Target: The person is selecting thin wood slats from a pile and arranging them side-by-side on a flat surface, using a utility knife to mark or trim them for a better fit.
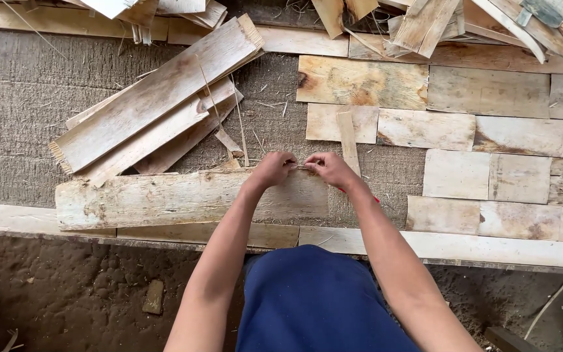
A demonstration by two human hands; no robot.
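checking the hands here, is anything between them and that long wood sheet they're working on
Nothing visible. The left hand and right hand both rest directly on the top edge of the long wood sheet, fingers pinching it. A narrow wood strip lies just beyond the right hand, not between hand and sheet.

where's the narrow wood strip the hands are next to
In the head view the narrow strip lies just right of centre, beside the right hand, overlapping a pale veneer sheet.

Grey matted work surface (27, 111), dark dirt floor (66, 293), daylight
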